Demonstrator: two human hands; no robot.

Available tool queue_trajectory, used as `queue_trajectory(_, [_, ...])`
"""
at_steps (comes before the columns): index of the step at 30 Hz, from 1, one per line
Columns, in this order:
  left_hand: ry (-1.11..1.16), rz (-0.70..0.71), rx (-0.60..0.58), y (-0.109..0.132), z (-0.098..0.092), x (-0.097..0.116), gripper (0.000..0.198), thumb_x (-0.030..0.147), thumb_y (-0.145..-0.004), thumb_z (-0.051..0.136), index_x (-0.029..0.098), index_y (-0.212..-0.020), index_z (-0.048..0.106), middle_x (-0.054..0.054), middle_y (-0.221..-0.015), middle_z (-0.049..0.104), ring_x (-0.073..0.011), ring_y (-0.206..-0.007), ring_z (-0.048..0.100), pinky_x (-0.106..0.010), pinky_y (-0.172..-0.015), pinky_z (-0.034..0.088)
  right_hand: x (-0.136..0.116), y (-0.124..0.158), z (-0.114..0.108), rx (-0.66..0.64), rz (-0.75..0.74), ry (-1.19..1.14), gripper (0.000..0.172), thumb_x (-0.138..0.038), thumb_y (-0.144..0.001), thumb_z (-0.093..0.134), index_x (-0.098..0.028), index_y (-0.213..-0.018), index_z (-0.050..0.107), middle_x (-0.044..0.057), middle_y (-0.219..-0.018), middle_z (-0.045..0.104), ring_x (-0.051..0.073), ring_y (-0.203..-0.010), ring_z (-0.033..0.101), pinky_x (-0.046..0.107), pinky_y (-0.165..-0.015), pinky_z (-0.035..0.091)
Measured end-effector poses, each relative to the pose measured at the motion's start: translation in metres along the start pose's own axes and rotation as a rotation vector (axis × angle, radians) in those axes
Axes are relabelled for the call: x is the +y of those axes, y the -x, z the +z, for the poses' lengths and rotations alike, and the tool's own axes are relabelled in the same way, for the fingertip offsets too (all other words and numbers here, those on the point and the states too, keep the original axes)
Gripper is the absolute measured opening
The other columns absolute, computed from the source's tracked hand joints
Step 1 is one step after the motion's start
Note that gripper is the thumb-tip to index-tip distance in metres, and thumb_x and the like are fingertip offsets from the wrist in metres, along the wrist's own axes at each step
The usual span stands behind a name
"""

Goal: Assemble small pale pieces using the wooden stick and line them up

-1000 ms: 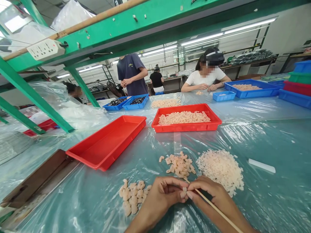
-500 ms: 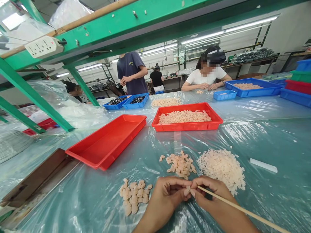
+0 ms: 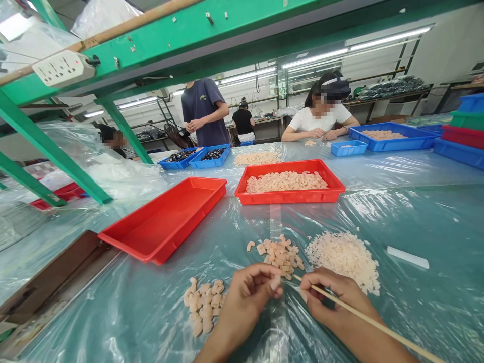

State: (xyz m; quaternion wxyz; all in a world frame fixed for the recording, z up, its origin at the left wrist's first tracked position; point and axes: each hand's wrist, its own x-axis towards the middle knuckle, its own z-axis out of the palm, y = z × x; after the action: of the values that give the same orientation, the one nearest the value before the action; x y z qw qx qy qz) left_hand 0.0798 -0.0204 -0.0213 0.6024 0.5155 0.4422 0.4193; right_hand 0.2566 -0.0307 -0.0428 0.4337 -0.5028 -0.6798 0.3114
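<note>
My left hand hangs just below the middle pile, its fingertips pinched together with no piece showing between them. My right hand grips a thin wooden stick, whose tip points left towards the gap between my hands. Pale, chunky pieces lie in a loose pile beside my left hand. Smaller pieces form a second pile above my fingertips. A heap of fine whitish bits sits just beyond my right hand. A white strip lies further right.
An empty red tray and a red tray of pale pieces stand on the plastic-sheeted table. Blue trays stand beyond them. A seated co-worker works across the table. A green shelf frame crosses overhead.
My hands have moved apart; their fingertips no longer meet around a small pale piece. The stick has shifted left with my right hand.
</note>
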Motion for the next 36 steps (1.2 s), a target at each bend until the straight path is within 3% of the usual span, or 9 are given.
queue_trajectory(4, [-0.231, 0.062, 0.04, 0.001, -0.003, -0.001, 0.018, 0.028, -0.079, 0.066, 0.014, -0.091, 0.065, -0.002, -0.072, 0.06, -0.0143, -0.068, 0.055, -0.024, -0.066, 0.044, 0.004, -0.005, -0.023, 0.053, 0.014, 0.204, 0.016, -0.026, -0.079, 0.047, -0.022, -0.07, 0.06, 0.001, -0.068, 0.061, 0.017, -0.059, 0.058, 0.024, -0.054, 0.044])
queue_trajectory(7, [-0.482, 0.125, -0.064, 0.003, 0.002, -0.004, 0.01, 0.016, -0.081, 0.057, 0.016, -0.085, 0.065, -0.002, -0.076, 0.062, -0.0147, -0.069, 0.055, -0.023, -0.065, 0.044, 0.017, -0.009, -0.044, 0.175, -0.02, 0.476, 0.016, -0.027, -0.078, 0.046, -0.021, -0.074, 0.06, 0.005, -0.073, 0.064, 0.022, -0.064, 0.059, 0.03, -0.055, 0.044])
queue_trajectory(9, [-0.628, 0.169, -0.145, 0.004, 0.006, -0.006, 0.016, 0.011, -0.081, 0.053, 0.016, -0.08, 0.068, -0.003, -0.076, 0.064, -0.015, -0.069, 0.056, -0.022, -0.064, 0.042, 0.028, -0.011, -0.055, 0.224, -0.049, 0.632, 0.02, -0.03, -0.081, 0.043, -0.019, -0.079, 0.06, 0.007, -0.072, 0.063, 0.025, -0.063, 0.057, 0.033, -0.055, 0.043])
queue_trajectory(12, [-0.75, 0.194, -0.239, 0.005, 0.008, -0.009, 0.021, 0.009, -0.081, 0.053, 0.018, -0.082, 0.071, -0.003, -0.077, 0.065, -0.0161, -0.073, 0.057, -0.021, -0.063, 0.041, 0.036, -0.013, -0.063, 0.317, -0.066, 0.679, 0.027, -0.032, -0.083, 0.04, -0.017, -0.089, 0.061, 0.01, -0.078, 0.065, 0.029, -0.071, 0.059, 0.038, -0.06, 0.045])
queue_trajectory(14, [-0.787, 0.184, -0.264, 0.005, 0.007, -0.01, 0.022, 0.01, -0.081, 0.053, 0.02, -0.085, 0.072, -0.003, -0.078, 0.064, -0.0162, -0.075, 0.057, -0.021, -0.062, 0.04, 0.034, -0.013, -0.06, 0.31, -0.022, 0.538, 0.031, -0.035, -0.086, 0.04, -0.018, -0.098, 0.063, 0.011, -0.092, 0.067, 0.029, -0.083, 0.062, 0.038, -0.067, 0.048])
queue_trajectory(17, [-0.798, 0.14, -0.239, 0.006, 0.004, -0.009, 0.02, 0.011, -0.079, 0.058, 0.019, -0.091, 0.072, -0.004, -0.082, 0.063, -0.016, -0.075, 0.057, -0.021, -0.063, 0.04, 0.021, -0.008, -0.045, 0.154, 0.051, 0.236, 0.03, -0.042, -0.09, 0.042, -0.023, -0.098, 0.064, 0.007, -0.105, 0.068, 0.024, -0.096, 0.063, 0.032, -0.076, 0.05])
queue_trajectory(21, [-0.764, 0.101, -0.203, 0.007, 0.002, -0.008, 0.02, 0.009, -0.072, 0.066, 0.018, -0.089, 0.071, -0.003, -0.088, 0.063, -0.0153, -0.074, 0.057, -0.021, -0.065, 0.041, 0.003, 0.002, -0.017, -0.044, 0.019, 0.059, 0.039, -0.041, -0.091, 0.042, -0.02, -0.061, 0.055, 0.003, -0.071, 0.064, 0.018, -0.069, 0.063, 0.024, -0.063, 0.048])
queue_trajectory(25, [-0.771, 0.135, -0.191, 0.007, 0.002, -0.013, 0.015, 0.007, -0.074, 0.063, 0.019, -0.078, 0.071, -0.002, -0.079, 0.059, -0.0146, -0.072, 0.055, -0.02, -0.061, 0.038, -0.001, 0.007, 0.004, -0.092, -0.057, 0.072, 0.039, -0.034, -0.094, 0.038, -0.02, -0.061, 0.052, -0.001, -0.059, 0.054, 0.015, -0.055, 0.057, 0.022, -0.053, 0.041])
queue_trajectory(36, [-0.744, 0.158, -0.185, 0.007, 0.003, -0.016, 0.014, 0.005, -0.073, 0.06, 0.016, -0.074, 0.068, -0.001, -0.078, 0.059, -0.0145, -0.073, 0.055, -0.02, -0.062, 0.038, 0.008, 0.007, 0.016, -0.136, -0.258, 0.296, 0.039, -0.028, -0.097, 0.029, -0.02, -0.067, 0.053, 0.001, -0.064, 0.06, 0.017, -0.062, 0.06, 0.025, -0.056, 0.045])
